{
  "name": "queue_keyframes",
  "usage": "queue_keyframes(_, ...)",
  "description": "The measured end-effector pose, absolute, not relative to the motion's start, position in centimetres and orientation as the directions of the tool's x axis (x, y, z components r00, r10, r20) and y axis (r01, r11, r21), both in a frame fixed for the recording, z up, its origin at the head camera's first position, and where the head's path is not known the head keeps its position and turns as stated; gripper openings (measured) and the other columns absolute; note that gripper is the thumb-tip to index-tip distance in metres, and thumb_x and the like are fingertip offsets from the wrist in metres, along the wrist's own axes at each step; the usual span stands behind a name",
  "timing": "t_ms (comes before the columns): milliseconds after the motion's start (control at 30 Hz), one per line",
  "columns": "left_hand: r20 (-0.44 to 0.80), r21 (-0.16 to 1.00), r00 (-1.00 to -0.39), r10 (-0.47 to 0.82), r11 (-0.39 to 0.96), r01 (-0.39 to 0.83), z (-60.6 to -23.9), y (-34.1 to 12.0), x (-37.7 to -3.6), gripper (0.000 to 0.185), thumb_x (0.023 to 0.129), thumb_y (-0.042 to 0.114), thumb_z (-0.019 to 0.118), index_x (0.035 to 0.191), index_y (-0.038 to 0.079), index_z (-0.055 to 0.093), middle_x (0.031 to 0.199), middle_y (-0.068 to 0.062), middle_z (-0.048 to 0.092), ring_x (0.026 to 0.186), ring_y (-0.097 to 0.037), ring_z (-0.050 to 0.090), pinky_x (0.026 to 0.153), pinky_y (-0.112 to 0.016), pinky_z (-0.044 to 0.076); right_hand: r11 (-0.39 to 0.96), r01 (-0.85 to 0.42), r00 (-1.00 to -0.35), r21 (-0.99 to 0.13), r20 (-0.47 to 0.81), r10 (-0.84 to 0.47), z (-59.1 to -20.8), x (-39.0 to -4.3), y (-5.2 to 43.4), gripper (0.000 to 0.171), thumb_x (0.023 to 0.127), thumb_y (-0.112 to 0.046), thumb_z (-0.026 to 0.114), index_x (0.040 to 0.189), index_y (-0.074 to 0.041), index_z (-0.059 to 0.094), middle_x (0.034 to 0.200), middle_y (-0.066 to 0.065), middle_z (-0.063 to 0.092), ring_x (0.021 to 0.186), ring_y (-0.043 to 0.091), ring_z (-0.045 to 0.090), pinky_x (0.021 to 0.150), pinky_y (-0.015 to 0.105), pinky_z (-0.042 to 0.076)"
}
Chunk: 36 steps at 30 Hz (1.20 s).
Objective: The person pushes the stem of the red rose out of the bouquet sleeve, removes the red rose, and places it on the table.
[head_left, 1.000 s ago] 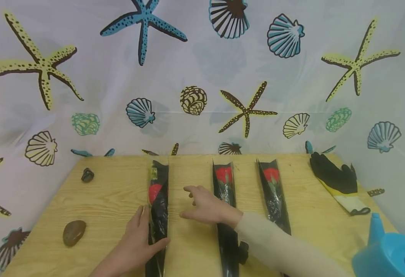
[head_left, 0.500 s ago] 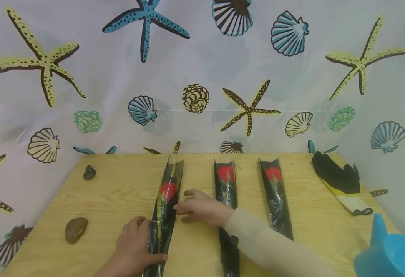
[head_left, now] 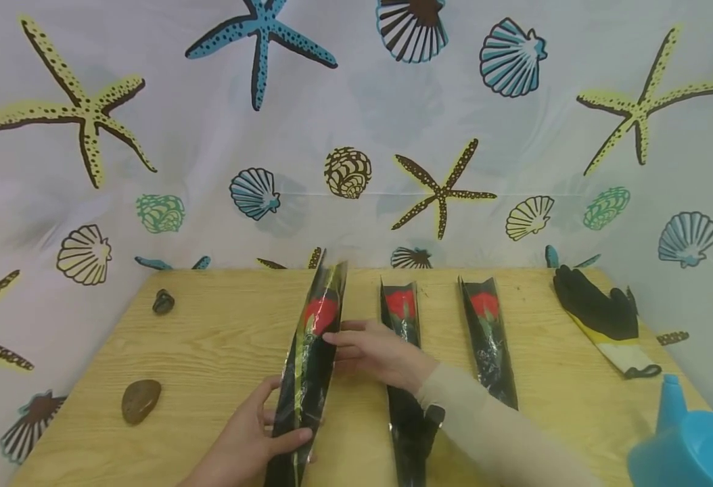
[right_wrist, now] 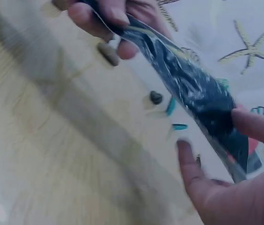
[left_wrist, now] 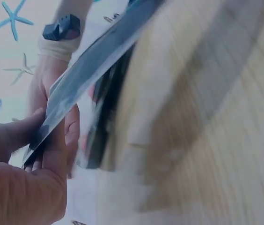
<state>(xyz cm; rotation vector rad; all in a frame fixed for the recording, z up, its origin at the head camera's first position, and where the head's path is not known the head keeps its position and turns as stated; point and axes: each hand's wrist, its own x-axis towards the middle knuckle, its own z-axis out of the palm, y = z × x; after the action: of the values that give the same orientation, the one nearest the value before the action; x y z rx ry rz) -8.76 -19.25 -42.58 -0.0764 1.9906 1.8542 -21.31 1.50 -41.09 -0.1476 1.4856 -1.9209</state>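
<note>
Left hand [head_left: 243, 443]: grip pinched the narrow lower end of the black-sleeved red rose [head_left: 309, 358].
Right hand [head_left: 381, 352]: grip held the sleeve just below the bloom.
Rose: tilted, raised off the pale wooden desk [head_left: 210, 338].

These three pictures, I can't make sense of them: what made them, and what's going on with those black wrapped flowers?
No machine here: a person wears three cameras. The wide picture comes from the head, looking down at a wooden table. The two blurry ones come from cameras on each wrist.

The left hand grips the lower end of a wrapped rose in a black sleeve. The right hand holds it higher up, near the red bloom. This rose is tilted, its top lifted off the table.

Two more wrapped roses lie beside it. Also there: two stones, a black glove and a blue watering can.
</note>
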Motion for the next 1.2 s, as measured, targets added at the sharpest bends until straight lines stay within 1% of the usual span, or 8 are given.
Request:
queue_keyframes(100,-0.318,0.948,-0.906,0.279,0.099,-0.302,-41.6,-18.7,-8.3,0.092,0.084,0.01,0.08,0.152,0.005,0.018,0.106,-0.022,0.068,0.09,-0.037,0.069,0.072,-0.048,0.056,-0.145,0.41,-0.772,-0.9,-0.257,-0.581,-39.6,-21.5,2.9,0.051,0.095,-0.015,0.068,0.135,0.011,0.047,0.11,0.015,0.068,0.095,0.025,0.068,0.09,0.043,0.051)
queue_keyframes(200,-0.279,0.959,-0.896,0.344,0.056,-0.277,-40.9,-18.1,-7.9,0.092,0.086,0.011,0.078,0.154,0.004,0.016,0.108,-0.024,0.068,0.093,-0.039,0.069,0.074,-0.049,0.056,-0.165,0.389,-0.759,-0.906,-0.213,-0.616,-38.1,-21.0,3.9,0.04,0.096,-0.014,0.067,0.128,0.005,0.056,0.108,0.012,0.069,0.095,0.023,0.067,0.089,0.044,0.051)
queue_keyframes(367,-0.25,0.966,-0.879,0.407,0.043,-0.255,-40.6,-17.3,-7.4,0.086,0.087,0.012,0.077,0.153,-0.001,0.023,0.11,-0.022,0.067,0.092,-0.039,0.069,0.075,-0.048,0.056,-0.163,0.348,-0.75,-0.923,-0.169,-0.64,-36.4,-19.4,4.7,0.043,0.093,-0.014,0.071,0.13,0.001,0.056,0.114,0.012,0.067,0.102,0.023,0.065,0.089,0.042,0.051)
queue_keyframes(533,-0.173,0.973,-0.923,0.342,0.206,-0.106,-40.9,-17.0,-7.0,0.054,0.094,0.019,0.071,0.135,-0.009,0.05,0.109,-0.018,0.069,0.095,-0.03,0.068,0.077,-0.041,0.056,-0.211,0.245,-0.835,-0.946,-0.096,-0.542,-35.3,-18.8,5.8,0.046,0.091,-0.017,0.073,0.131,-0.001,0.055,0.114,0.01,0.064,0.096,0.018,0.062,0.078,0.03,0.051)
queue_keyframes(633,-0.149,0.964,-0.94,0.308,0.255,-0.069,-41.0,-17.1,-6.8,0.039,0.097,0.019,0.066,0.123,-0.01,0.059,0.106,-0.018,0.07,0.097,-0.03,0.067,0.075,-0.039,0.056,-0.274,0.219,-0.877,-0.936,-0.066,-0.477,-34.6,-18.9,6.5,0.045,0.092,-0.015,0.072,0.132,-0.003,0.053,0.115,0.01,0.062,0.097,0.018,0.06,0.078,0.029,0.051)
queue_keyframes(900,-0.141,0.921,-0.969,0.201,0.387,-0.054,-40.7,-17.3,-7.0,0.032,0.091,0.019,0.073,0.112,-0.005,0.069,0.105,-0.015,0.071,0.095,-0.028,0.068,0.077,-0.039,0.056,-0.329,0.214,-0.904,-0.92,-0.059,-0.423,-34.4,-18.7,6.7,0.048,0.093,-0.011,0.071,0.135,-0.003,0.05,0.126,0.013,0.058,0.109,0.023,0.06,0.092,0.036,0.049)
queue_keyframes(1067,-0.118,0.905,-0.98,0.159,0.423,-0.041,-40.6,-17.0,-7.1,0.031,0.09,0.019,0.074,0.11,-0.005,0.07,0.107,-0.014,0.071,0.095,-0.026,0.069,0.078,-0.041,0.056,-0.299,0.183,-0.929,-0.937,-0.065,-0.364,-35.3,-18.5,6.5,0.04,0.091,-0.009,0.073,0.127,0.0,0.058,0.111,0.008,0.066,0.095,0.014,0.062,0.08,0.027,0.05)
queue_keyframes(1200,-0.11,0.911,-0.982,0.155,0.411,-0.037,-40.4,-16.5,-7.1,0.028,0.09,0.017,0.074,0.108,-0.003,0.072,0.105,-0.013,0.071,0.093,-0.024,0.069,0.078,-0.041,0.056,-0.295,0.171,-0.944,-0.94,-0.071,-0.323,-35.9,-18.4,6.2,0.035,0.09,-0.006,0.074,0.121,0.002,0.062,0.106,0.007,0.069,0.094,0.013,0.063,0.079,0.025,0.05)
